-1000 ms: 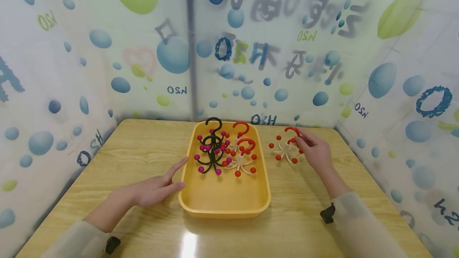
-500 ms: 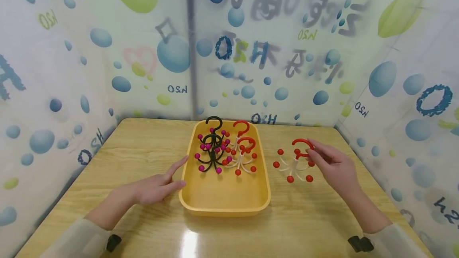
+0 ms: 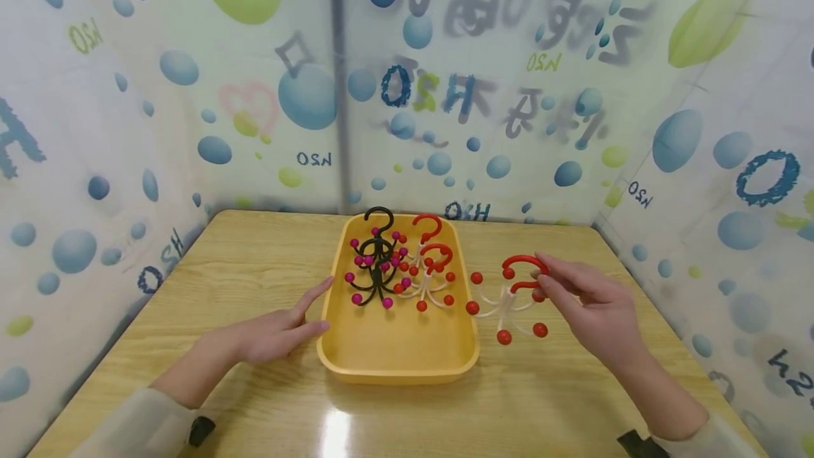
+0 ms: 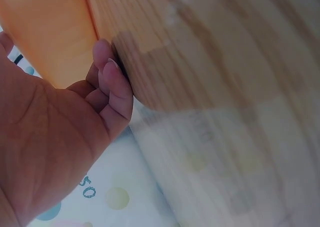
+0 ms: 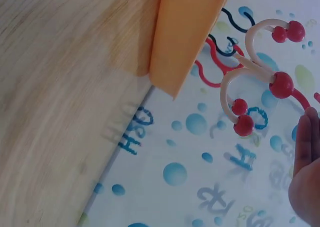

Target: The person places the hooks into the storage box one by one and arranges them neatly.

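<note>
My right hand (image 3: 600,309) pinches the red hook of a small multi-arm hanger (image 3: 516,259), holding it right of the yellow tray (image 3: 400,348). This hanger's pale curved arms end in red balls; in the right wrist view they spread beside the fingertips, near the tray's wall (image 5: 190,32). My left hand (image 3: 273,338) reaches to the tray's left side, index finger and thumb stretched out to its rim. The left wrist view shows its other fingers (image 4: 117,84) loosely bent near the tabletop. Inside the tray are black hangers (image 3: 378,276) with magenta balls and red-and-pale hangers (image 3: 439,253).
The tray stands on a wood-grain table (image 3: 254,253), toward the back. Behind and on both sides rise pale wall sheets (image 3: 407,182) printed with blue and green bubbles. A bright light reflection lies on the table in front of the tray.
My right hand has brought the red-hooked hanger from the back right of the table nearer to me, then leftward toward the tray. My left hand has stayed at the tray's side.
</note>
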